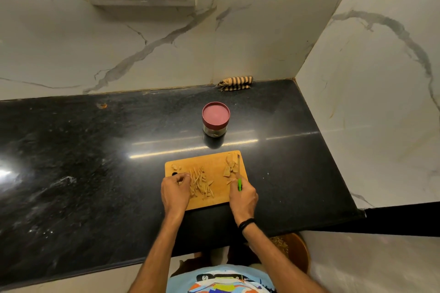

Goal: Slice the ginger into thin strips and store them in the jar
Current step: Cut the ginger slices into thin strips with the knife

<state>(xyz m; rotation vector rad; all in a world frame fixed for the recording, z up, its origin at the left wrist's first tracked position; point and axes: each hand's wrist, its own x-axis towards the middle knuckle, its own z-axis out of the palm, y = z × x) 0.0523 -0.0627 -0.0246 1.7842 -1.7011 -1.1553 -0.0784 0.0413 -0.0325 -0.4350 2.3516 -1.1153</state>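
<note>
- Near edge of cutting board (214, 164): left hand (176, 191), fingers curled against pile of ginger strips (201, 183); pinching any or not, cannot tell.
- Alongside: right hand (242, 197) wrapped round green-handled knife (239, 184), blade pointing away along board's right edge.
- Flat ginger pieces (229, 166) just left of blade.
- Beyond board: jar (215, 119), maroon lid on, upright on black counter (95, 150).
- Farthest: striped cloth (235, 83) against wall.

Both curled: left hand (175, 191), right hand (243, 197)

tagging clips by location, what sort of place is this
Most likely a home kitchen: a black stone countertop against marble-look walls, a wooden cutting board with ginger strips, and a red-lidded jar.
</note>
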